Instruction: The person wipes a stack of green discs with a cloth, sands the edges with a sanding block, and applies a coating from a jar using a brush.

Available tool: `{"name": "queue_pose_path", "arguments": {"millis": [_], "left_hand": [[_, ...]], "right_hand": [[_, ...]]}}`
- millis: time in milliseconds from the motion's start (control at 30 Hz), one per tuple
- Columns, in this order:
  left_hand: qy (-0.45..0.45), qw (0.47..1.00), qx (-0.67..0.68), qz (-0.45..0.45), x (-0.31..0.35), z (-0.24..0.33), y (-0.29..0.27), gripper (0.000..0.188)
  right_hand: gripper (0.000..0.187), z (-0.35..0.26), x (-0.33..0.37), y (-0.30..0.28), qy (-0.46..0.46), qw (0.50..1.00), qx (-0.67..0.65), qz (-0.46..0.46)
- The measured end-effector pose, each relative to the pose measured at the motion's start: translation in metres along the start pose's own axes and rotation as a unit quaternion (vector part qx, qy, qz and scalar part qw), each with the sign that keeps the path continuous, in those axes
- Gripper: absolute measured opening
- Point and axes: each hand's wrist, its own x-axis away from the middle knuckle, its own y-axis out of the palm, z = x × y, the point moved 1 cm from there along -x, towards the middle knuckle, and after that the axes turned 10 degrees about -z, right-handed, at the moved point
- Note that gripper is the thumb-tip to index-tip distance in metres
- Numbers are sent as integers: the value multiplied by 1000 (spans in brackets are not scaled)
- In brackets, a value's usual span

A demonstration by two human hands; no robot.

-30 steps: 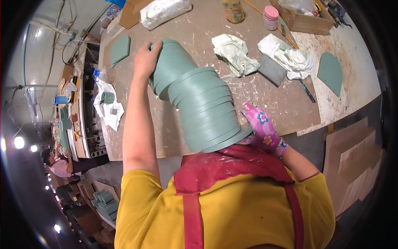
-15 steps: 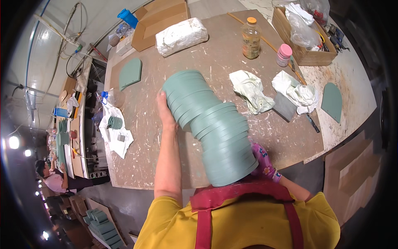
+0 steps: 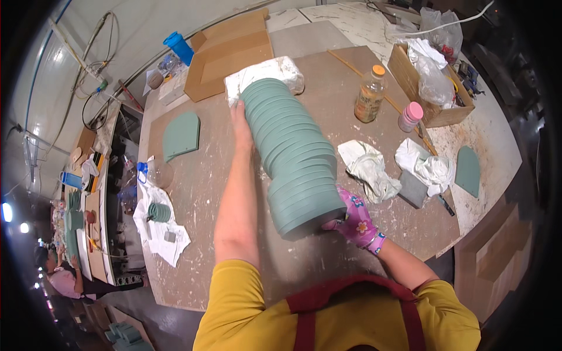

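A long, bent stack of green round-ended panels (image 3: 293,146) lies between my two hands, over the middle of the table. My bare left hand (image 3: 242,126) presses its far left side, thumb and fingers partly hidden behind it. At the near end, my right hand (image 3: 356,221), in a pink flowered glove, grips the edge with its fingertips against the dark end face. The stack's far end overlaps a white wrapped block (image 3: 281,71) in the view. Whether the stack rests on the table or is lifted, I cannot tell.
One green panel (image 3: 181,134) lies at left, another (image 3: 467,171) at right. Crumpled white cloths (image 3: 370,169), a grey block (image 3: 413,188), an orange-capped bottle (image 3: 370,96), a pink-lidded jar (image 3: 410,117) and cardboard boxes surround the work. A co-worker (image 3: 65,279) is at far left.
The stack has moved away from my body, farther over the table, with both hands on it. My right hand now shows more fully at the near end. The view has shifted too.
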Motion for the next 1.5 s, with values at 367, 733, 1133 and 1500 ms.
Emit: {"name": "queue_pose_path", "arguments": {"millis": [367,733,1133,1500], "left_hand": [[-108,994,-19,-11,-23,-34,-66,70],[-72,993,97,10,264,-18,-11,66],[-237,959,151,39,275,-6,43,69],[-291,949,124,8,253,13,50,75]], "right_hand": [[102,-12,-5,1,72,993,24,-89],[60,-12,-39,-36,35,937,-340,68],[70,11,-49,-2,137,878,-458,18],[55,12,-79,0,163,724,-669,30]]}}
